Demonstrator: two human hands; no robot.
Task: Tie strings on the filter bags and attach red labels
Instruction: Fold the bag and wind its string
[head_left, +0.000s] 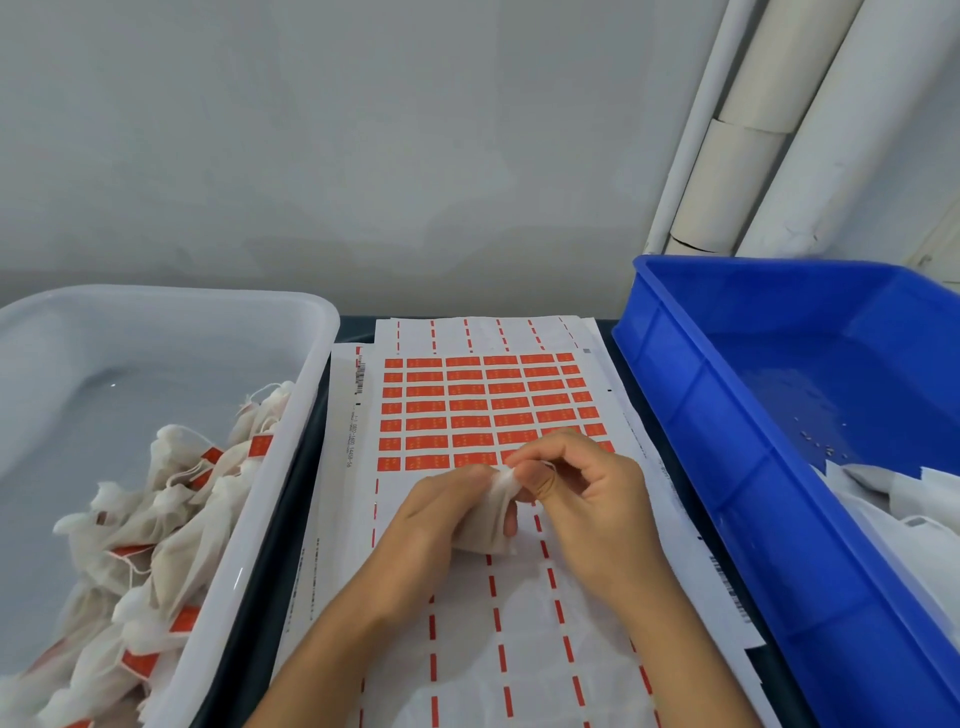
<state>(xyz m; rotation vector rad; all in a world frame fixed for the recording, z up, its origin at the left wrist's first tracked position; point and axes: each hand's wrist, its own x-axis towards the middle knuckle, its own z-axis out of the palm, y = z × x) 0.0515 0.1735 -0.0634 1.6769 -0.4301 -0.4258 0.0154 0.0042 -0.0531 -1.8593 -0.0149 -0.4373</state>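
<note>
— Two hands at work, then? What's in them?

— One bag (491, 512), white mesh, held over the label sheet (488, 410) at the middle of the tabletop (317, 467). The left hand (441, 519) has its fingers curled round the bag's body, so that grip is closed on it. The right hand (587, 493) pinches the gathered top of the same bag between thumb and fingertips.

— And the string?

— Too fine to make out; something thin may sit at the pinch, but I cannot tell.

— Where are the labels?

— Red ones fill a grid on the far half of the sheet, the nearest row touching the hands' far edge. The near half shows only red dashes on bare backing.

— Anything beside it?

— A white tub (291, 415) on the left, holding a heap of tied bags (171, 525) with red tags. A blue bin (727, 467) on the right, with flat white bags (904, 493) in its near corner.
</note>
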